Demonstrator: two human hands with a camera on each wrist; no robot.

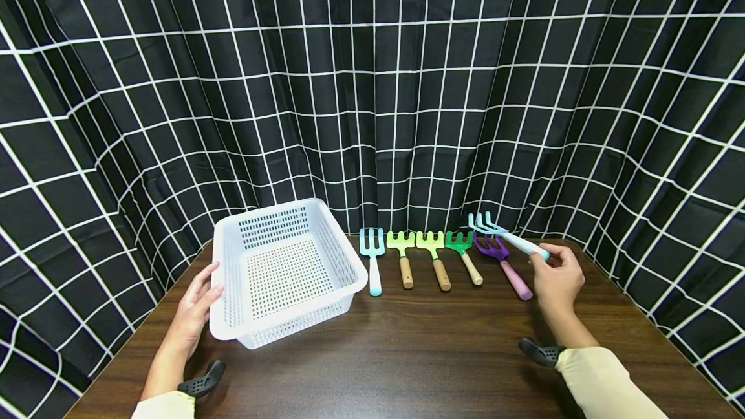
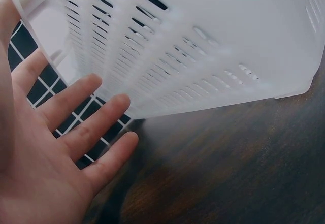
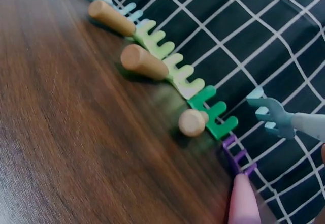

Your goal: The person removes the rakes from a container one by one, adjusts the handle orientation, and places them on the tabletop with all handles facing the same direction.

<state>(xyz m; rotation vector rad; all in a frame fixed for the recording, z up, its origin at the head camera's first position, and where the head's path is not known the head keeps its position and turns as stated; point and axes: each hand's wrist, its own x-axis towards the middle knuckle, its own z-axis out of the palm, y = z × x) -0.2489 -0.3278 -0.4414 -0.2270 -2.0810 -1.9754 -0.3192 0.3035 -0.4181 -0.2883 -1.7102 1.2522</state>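
Note:
My left hand (image 1: 194,312) is at the left rim of a white plastic basket (image 1: 342,244), thumb tip overlapping the rim. In the left wrist view its fingers spread fairly straight along the outer wall. My right hand (image 1: 559,277) pinches the handle end of a light blue hand fork (image 1: 518,241), its tines pointing left toward the curtain. Beneath it lies a purple hand fork (image 1: 495,249) with a pink handle. To the left are a dark green fork (image 1: 460,243), two light green forks (image 1: 431,243) with wooden handles, and another light blue fork (image 1: 372,247).
The brown wooden table (image 1: 419,354) carries the basket and the row of forks. A black curtain with a white grid (image 1: 407,83) stands behind and on both sides, close to the fork tines. Each wrist wears a dark band (image 1: 541,351).

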